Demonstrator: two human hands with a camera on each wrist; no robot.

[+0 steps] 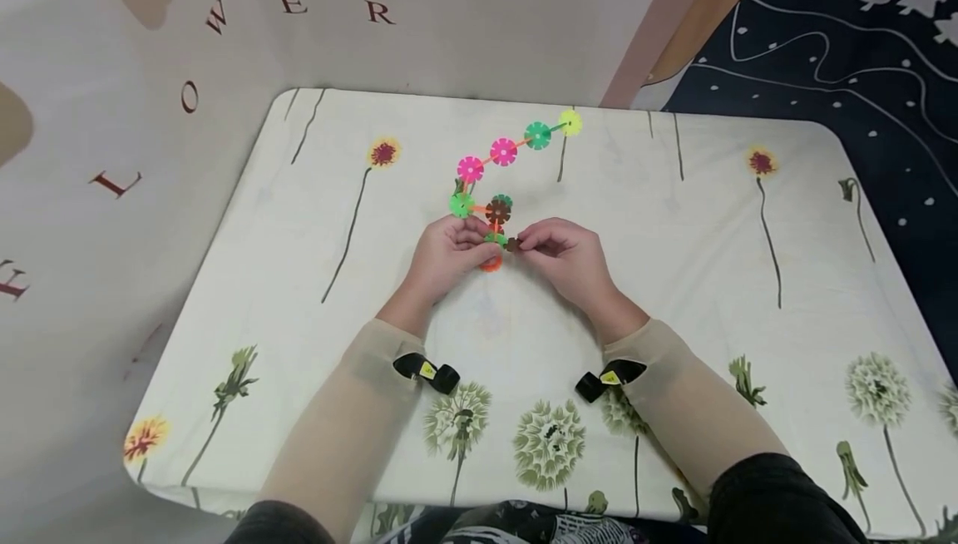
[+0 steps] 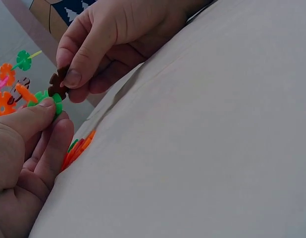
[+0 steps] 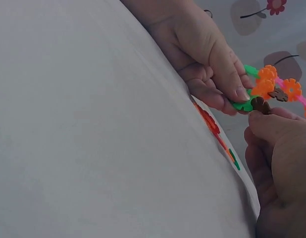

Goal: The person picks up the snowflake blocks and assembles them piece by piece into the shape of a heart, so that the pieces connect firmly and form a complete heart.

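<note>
My left hand [image 1: 445, 254] pinches a green notched plastic disc [image 2: 58, 103] between thumb and fingers. Between the thumb and fingertips of my right hand [image 1: 572, 259] is a brown notched disc [image 2: 57, 84], its edge meeting the green one; how deeply the notches interlock I cannot tell. From the green disc, a chain of linked discs runs away from me, with a second brown disc [image 1: 497, 211], a light green disc [image 1: 461, 205], pink discs [image 1: 503, 152], a teal disc [image 1: 537, 136] and a yellow disc [image 1: 571, 122] at its far end.
Several orange, red and green discs [image 3: 208, 121] lie on the table beneath the hands, partly hidden. A flower-print cloth [image 1: 299, 411] covers the table. A pale wall with letters [image 1: 449, 53] stands behind, and a dark patterned fabric [image 1: 846, 70] hangs at the right.
</note>
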